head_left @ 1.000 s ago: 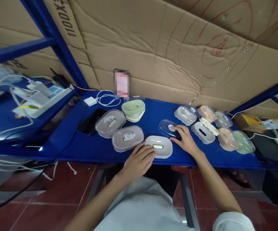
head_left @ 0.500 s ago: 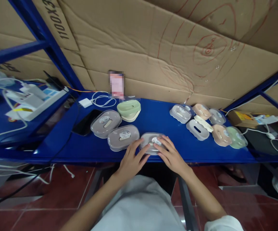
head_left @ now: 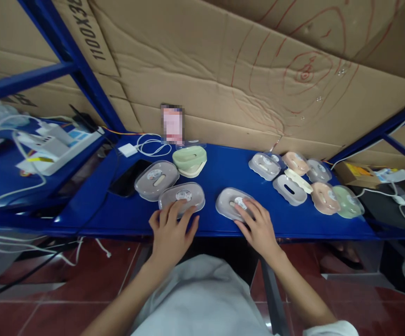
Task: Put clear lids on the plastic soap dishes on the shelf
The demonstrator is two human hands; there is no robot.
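My left hand [head_left: 172, 229] lies open, its fingers spread over the near edge of a grey soap box with a clear lid [head_left: 182, 196]. My right hand [head_left: 257, 226] grips the near right side of another lidded soap box [head_left: 231, 203], white under its clear cover with a round sticker. Both boxes sit near the front edge of the blue shelf [head_left: 223, 172]. A third grey lidded box [head_left: 156, 173] and a green open box [head_left: 189, 160] stand behind the left one.
Several more soap boxes, pink, green, white and clear [head_left: 307, 182], cluster at the right. A black phone [head_left: 129, 171] and a white charger with cable [head_left: 143, 147] lie at the left back. Cardboard [head_left: 244, 70] walls the back. Cables and a power strip [head_left: 48, 144] fill the left shelf.
My right hand brought the clear lid onto the white dish, and the closed box has shifted slightly right. My left hand left that dish and moved onto the grey box.
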